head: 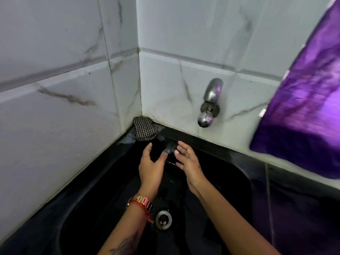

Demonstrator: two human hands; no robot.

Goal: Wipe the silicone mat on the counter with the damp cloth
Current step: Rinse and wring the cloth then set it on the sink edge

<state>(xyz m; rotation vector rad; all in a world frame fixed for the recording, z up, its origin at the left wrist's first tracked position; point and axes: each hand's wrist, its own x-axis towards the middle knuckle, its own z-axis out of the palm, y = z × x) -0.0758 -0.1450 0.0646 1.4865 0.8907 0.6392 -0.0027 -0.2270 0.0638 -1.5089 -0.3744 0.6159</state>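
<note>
A home kitchen's washing corner. A black sink (242, 173) with a metal drain (163, 219) sits in a black bench (303, 203) where two walls of white marble-look tiles (55, 89) meet. A steel tap (209, 103) juts from the wall, and a checked scrubbing pad (144, 130) lies in the corner.

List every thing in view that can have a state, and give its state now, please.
left hand: open, holds nothing, over the sink
right hand: open, holds nothing
tap: no water visible
checked sponge: lying in the corner, untouched
sink: dark, drain uncovered
purple cloth: hanging at right, blurred
</note>
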